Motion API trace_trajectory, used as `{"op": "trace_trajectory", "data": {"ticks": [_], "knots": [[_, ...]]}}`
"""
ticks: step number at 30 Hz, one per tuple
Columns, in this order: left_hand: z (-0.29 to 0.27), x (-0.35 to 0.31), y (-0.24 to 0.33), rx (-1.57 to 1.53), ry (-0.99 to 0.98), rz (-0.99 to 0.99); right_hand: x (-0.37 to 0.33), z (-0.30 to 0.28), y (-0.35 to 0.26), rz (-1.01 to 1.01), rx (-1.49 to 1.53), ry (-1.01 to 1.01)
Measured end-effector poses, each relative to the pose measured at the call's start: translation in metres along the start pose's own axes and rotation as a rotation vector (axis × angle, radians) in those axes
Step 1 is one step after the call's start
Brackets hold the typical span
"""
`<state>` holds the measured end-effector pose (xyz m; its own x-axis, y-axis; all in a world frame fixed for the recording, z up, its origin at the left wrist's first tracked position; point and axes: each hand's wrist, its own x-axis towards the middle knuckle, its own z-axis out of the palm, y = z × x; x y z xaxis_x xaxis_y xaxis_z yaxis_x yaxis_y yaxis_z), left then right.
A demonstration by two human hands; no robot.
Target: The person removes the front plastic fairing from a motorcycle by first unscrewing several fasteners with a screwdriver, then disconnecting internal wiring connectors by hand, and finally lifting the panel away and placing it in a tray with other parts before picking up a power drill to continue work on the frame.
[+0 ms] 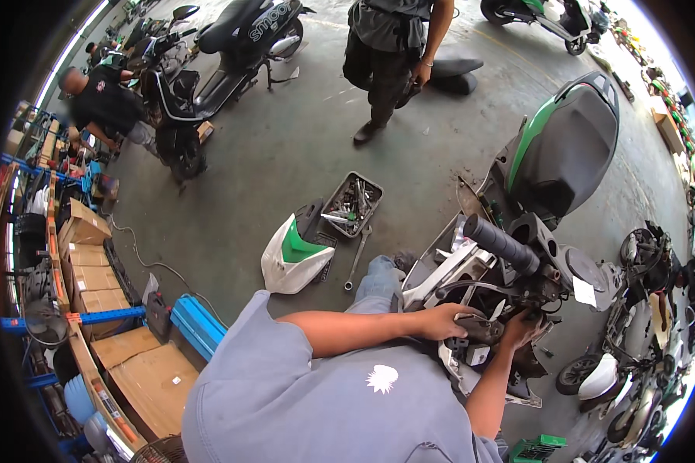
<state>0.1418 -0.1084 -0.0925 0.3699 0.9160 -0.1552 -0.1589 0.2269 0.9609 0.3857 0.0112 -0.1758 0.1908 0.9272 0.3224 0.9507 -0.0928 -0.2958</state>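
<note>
A partly stripped scooter stands in front of me, with its black handlebar grip and brake lever above my hands. My left hand is closed around the edge of a dark part at the scooter's open front. Beside it, my right hand reaches in among dark parts and cables under the handlebar. Its fingers are bent, and whatever they hold is hidden. White body panels frame the opening. The scooter's black seat with green trim lies farther off.
A white and green body panel lies on the floor, near a tool tray and a long wrench. Cardboard boxes fill a rack at left. One person stands ahead; another crouches by a black scooter. Stripped scooters line the right.
</note>
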Motion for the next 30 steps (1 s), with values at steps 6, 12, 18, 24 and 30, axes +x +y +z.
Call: {"op": "trace_trajectory", "data": {"ticks": [6,12,18,24,30], "knots": [[0.013,-0.008,-0.009,0.022,0.031,0.034,0.011,-0.022,-0.002,-0.156,-0.213,-0.166],[0.023,-0.012,-0.029,0.031,0.107,0.061,0.002,-0.006,0.007,-0.165,-0.189,0.016],[0.017,-0.008,-0.035,0.022,0.071,-0.134,0.002,-0.018,0.007,-0.325,-0.102,-0.017],[0.012,-0.012,-0.038,0.06,0.136,-0.039,0.005,-0.008,-0.004,-0.307,-0.257,0.197],[0.011,-0.013,-0.036,0.055,0.121,-0.036,0.008,-0.015,-0.003,0.144,0.342,-0.072]]}}
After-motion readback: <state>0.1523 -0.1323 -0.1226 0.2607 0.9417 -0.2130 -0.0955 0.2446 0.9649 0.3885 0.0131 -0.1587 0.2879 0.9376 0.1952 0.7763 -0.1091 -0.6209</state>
